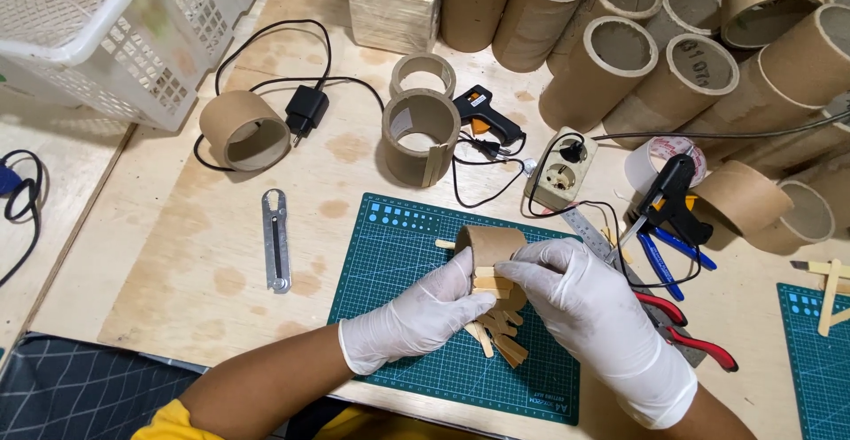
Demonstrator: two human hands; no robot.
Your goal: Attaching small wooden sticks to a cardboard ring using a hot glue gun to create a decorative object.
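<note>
So both gloved hands are pinched around the same thing: the left hand (416,316) has its grip clenched on the near side of a short cardboard ring (489,247), and the right hand (589,303) presses its fingertips (522,267) onto a row of flat wooden sticks (492,282) laid against the ring's outer wall, all of it held just above the green cutting mat (398,254). From the look of it only part of the wall is covered so far; the top of the ring is bare brown card, so most of the cladding seems left to do. A few loose sticks (500,338) lie on the mat right under the hands, pale, smooth, rounded at the ends. The gloves are thin white latex, a bit wrinkled at the wrists. Further out on the plywood surface (177,263): a black glue gun (482,114) lying on its side, a second one (668,194) propped near a beige power strip (560,174), a metal utility knife (276,238), red-handled pliers (695,334), and another ring (421,137) with just a stick or two on it. A pile of long cardboard tubes (673,59) fills the back right, matte and fibrous, and a white plastic basket (115,33) sits back left.
</note>
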